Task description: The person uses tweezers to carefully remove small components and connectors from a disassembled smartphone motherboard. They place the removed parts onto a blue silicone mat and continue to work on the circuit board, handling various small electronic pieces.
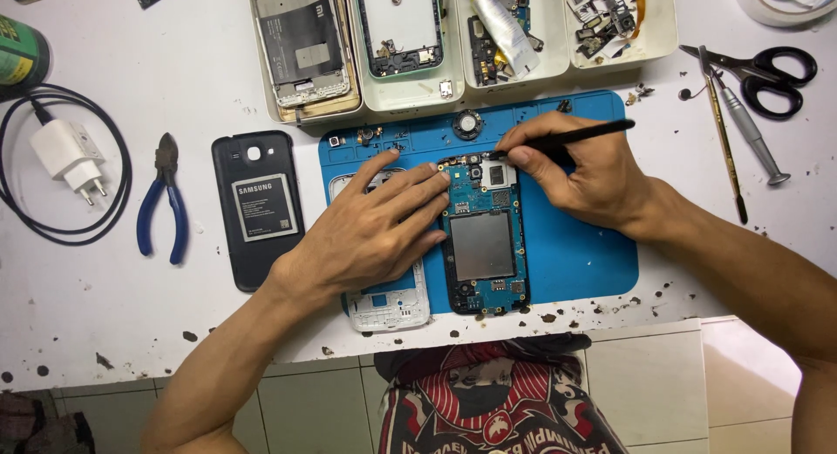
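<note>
The left hand is lying with its fingers spread flat, steadying the opened phone on the blue mat. The right hand is pinching a black spudger, its tip just beyond the left fingertips at the phone's top edge. Prying appears underway; gentle leverage seems needed.

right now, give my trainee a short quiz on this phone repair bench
1. True or false: the right hand holds a thin black tool with its tip at the top of the phone circuit board.
2. Which tool lies left of the black back cover? A) scissors B) blue-handled pliers C) hammer
3. What colour is the mat under the board?

Key: 1 true; 2 B, the blue-handled pliers; 3 blue. The left hand steadies the board.
</note>
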